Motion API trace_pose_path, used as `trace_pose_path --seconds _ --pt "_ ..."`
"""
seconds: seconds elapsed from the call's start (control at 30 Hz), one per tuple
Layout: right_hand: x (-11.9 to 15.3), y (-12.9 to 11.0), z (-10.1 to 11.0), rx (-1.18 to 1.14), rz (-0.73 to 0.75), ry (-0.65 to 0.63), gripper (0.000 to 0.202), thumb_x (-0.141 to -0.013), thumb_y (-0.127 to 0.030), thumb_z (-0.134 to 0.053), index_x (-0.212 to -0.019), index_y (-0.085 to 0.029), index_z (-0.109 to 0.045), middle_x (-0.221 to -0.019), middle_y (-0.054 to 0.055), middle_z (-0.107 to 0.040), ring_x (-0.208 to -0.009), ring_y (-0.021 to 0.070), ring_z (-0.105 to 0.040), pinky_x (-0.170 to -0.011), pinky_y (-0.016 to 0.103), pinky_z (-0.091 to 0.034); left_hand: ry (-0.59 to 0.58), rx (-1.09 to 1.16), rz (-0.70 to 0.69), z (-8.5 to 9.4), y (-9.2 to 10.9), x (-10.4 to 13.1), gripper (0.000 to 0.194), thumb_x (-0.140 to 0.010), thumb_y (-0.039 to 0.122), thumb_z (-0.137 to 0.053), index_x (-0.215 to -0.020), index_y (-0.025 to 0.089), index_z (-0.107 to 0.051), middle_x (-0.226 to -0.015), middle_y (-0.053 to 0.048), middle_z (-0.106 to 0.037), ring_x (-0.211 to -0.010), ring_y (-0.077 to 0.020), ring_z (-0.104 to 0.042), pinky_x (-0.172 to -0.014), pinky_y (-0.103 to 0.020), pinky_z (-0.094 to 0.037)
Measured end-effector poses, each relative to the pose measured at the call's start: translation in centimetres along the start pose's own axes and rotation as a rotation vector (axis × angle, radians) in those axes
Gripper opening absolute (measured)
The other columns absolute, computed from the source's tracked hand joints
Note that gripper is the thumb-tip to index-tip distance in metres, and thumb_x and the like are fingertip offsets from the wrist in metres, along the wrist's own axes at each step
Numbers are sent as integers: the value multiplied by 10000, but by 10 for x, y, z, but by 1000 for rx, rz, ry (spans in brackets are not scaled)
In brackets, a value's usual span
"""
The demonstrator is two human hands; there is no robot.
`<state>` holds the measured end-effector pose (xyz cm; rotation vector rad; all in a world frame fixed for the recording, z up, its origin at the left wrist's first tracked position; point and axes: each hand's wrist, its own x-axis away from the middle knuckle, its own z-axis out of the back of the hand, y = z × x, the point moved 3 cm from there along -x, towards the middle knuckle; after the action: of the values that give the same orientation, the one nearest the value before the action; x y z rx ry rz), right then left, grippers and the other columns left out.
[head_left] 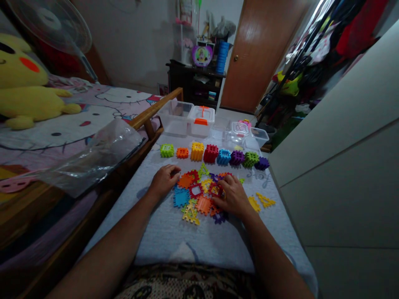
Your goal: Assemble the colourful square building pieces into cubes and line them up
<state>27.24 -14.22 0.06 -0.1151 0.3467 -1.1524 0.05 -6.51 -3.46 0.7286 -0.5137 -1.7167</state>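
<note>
A loose pile of flat toothed plastic pieces lies on the cloth-covered table, with a blue piece, an orange piece and a yellow triangle among them. My left hand rests at the pile's left edge, fingers curled; what they hold, if anything, is too small to tell. On the right side of the pile, my right hand has its fingers spread over a red piece, thumb near the orange piece. Two yellow pieces lie to the right of that hand.
Behind the pile runs a row of coloured stacks, from light green to purple. Clear plastic boxes stand at the far end. A wooden bed rail borders the left, a pale cabinet the right.
</note>
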Motion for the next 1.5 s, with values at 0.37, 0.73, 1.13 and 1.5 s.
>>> trace_pose_path --seconds 0.37,0.73,1.13,1.5 --pt "-3 -1 -9 23 -67 4 371 -752 -392 -721 -1051 -181 -660 -1053 131 -586 -1014 316 -495 -923 456 -419 -1 1 -11 1 2 0 232 -775 312 -536 -895 181 -685 -929 -85 -700 -894 -251 -652 -878 -398 -516" --pt "-1 67 10 -139 -327 374 373 -802 -486 -655 -1014 -179 -635 -959 95 -628 -922 267 -561 -867 414 -424 -9 -27 -21 0 -1 0 231 -798 306 -529 -918 181 -683 -958 -79 -707 -908 -235 -656 -875 -371 -522" --pt "2 52 -6 135 -392 99 443 -739 -489 -704 -1075 -208 -639 -1045 87 -594 -995 277 -502 -835 382 -352 -7 -23 -24 1 1 0 233 -796 298 -533 -914 169 -687 -949 -85 -704 -903 -242 -653 -865 -383 -520" --pt "0 48 -4 161 -445 87 407 -775 -472 -675 -1076 -202 -634 -1029 90 -609 -995 280 -521 -830 380 -355 -10 -17 -15 -1 -1 0 231 -785 309 -530 -903 183 -683 -940 -78 -697 -904 -241 -651 -864 -384 -523"
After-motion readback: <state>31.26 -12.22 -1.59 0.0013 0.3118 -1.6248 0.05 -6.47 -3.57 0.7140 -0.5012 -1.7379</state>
